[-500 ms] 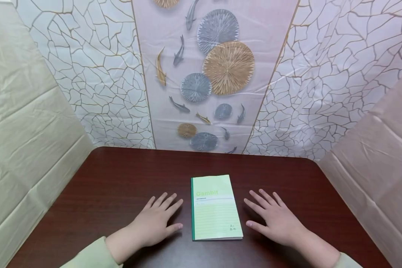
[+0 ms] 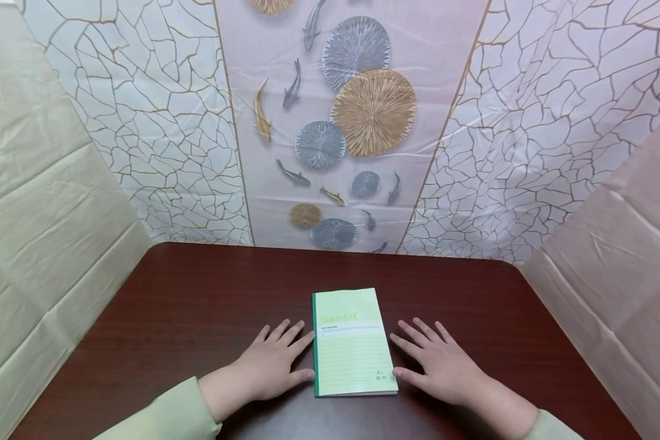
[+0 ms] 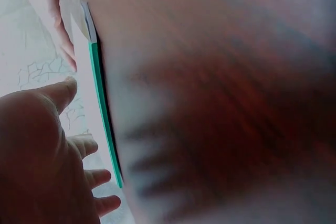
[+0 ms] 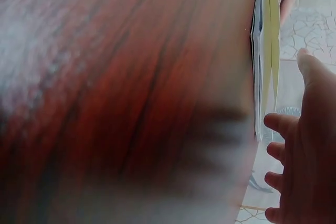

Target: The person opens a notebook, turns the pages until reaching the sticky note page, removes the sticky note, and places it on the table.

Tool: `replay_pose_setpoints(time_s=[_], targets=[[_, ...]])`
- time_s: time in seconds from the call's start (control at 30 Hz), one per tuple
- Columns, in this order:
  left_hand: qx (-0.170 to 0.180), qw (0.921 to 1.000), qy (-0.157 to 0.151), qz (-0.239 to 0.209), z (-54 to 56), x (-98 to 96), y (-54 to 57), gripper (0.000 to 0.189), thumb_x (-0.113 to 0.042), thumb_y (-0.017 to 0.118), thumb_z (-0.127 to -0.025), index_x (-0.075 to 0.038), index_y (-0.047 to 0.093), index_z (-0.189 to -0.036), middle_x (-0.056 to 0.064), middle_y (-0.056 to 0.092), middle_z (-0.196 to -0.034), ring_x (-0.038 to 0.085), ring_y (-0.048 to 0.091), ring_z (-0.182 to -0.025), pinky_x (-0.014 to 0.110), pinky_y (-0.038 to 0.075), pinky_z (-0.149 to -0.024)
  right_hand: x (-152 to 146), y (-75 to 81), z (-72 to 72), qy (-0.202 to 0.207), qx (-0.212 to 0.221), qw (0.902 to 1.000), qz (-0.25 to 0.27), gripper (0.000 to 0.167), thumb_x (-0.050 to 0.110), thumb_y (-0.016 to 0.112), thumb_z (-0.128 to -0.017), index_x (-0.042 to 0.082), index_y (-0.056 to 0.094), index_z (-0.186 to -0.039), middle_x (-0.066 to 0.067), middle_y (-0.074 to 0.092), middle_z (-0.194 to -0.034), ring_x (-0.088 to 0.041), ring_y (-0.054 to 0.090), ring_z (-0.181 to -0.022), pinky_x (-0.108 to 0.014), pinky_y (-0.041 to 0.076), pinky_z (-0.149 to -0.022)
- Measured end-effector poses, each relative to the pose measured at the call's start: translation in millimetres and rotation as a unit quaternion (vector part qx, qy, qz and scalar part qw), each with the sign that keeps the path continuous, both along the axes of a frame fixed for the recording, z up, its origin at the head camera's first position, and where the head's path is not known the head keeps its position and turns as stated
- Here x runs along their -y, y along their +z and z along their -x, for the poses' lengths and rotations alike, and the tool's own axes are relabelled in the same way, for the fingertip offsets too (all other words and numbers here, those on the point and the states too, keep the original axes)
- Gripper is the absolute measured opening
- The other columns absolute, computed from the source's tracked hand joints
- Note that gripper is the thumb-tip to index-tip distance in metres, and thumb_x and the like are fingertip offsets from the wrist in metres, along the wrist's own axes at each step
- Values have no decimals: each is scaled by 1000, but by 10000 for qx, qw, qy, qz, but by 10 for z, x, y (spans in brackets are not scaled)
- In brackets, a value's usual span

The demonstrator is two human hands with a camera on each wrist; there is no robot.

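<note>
So the table [image 2: 225, 281] is dark reddish-brown wood with rounded back corners, kinda shiny toward the near edge. Behind it hangs a creased white sheet [image 2: 165, 122] with crackle lines and a pinkish middle strip [image 2: 286, 220] of printed fish and spiky circles. Plain wrinkled beige cloth [image 2: 38, 244] on both sides, light's pretty even.

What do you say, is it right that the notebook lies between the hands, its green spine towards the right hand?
Not quite: the green spine is towards the left hand, as the head view shows. The notebook does lie between that hand and the right hand.
</note>
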State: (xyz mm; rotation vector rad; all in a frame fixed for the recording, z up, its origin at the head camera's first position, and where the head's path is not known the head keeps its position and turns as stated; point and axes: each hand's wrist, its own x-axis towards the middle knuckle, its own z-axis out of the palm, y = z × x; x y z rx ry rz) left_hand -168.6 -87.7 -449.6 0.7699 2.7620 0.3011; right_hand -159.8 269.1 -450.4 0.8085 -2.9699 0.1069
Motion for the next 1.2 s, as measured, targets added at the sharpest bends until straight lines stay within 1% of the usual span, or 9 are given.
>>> replay_pose_setpoints(time_s=[0.17,0.33,0.5,0.77,1.0,1.2], targets=[[88,9999,-4,137,30,-34,-33,75,-68,43,-95,-30,28,-157,3,22,-164,31,17,-150,63,16,-115,33,-19,7,18,91,10000,-26,72,71,43,-94,23,51,-147,-4,40,-156,-34,30,-146,-63,17,-114],[126,9996,19,233,26,-46,-24,76,-69,45,-93,-31,29,-157,3,23,-163,30,18,-150,63,18,-114,58,-20,18,23,156,9999,-36,73,72,41,-93,24,49,-148,-4,39,-157,-33,29,-146,-62,16,-114],[203,9995,44,245,12,-48,-2,78,-69,47,-92,-31,28,-157,3,24,-163,30,19,-150,65,19,-112,69,-11,26,33,162,9999,-50,74,72,41,-93,24,48,-149,-3,38,-157,-33,28,-146,-62,16,-114],[289,9993,55,251,34,-58,-37,79,-70,46,-92,-31,26,-158,3,22,-164,30,18,-150,67,18,-112,80,1,22,31,142,9999,-54,74,72,42,-93,25,47,-149,-2,38,-157,-32,28,-146,-61,16,-114],[369,9989,86,274,31,-81,-21,79,-69,48,-92,-30,27,-158,4,22,-164,31,18,-150,67,17,-112,94,2,-2,82,112,9999,-33,76,73,42,-92,24,47,-149,-2,37,-158,-32,28,-146,-62,16,-114],[399,9985,100,374,36,-100,-33,79,-69,47,-92,-31,26,-158,4,21,-164,31,17,-150,67,18,-112,96,-2,-7,91,85,9999,-34,76,73,42,-92,23,46,-150,-2,36,-158,-32,28,-146,-62,15,-114]])
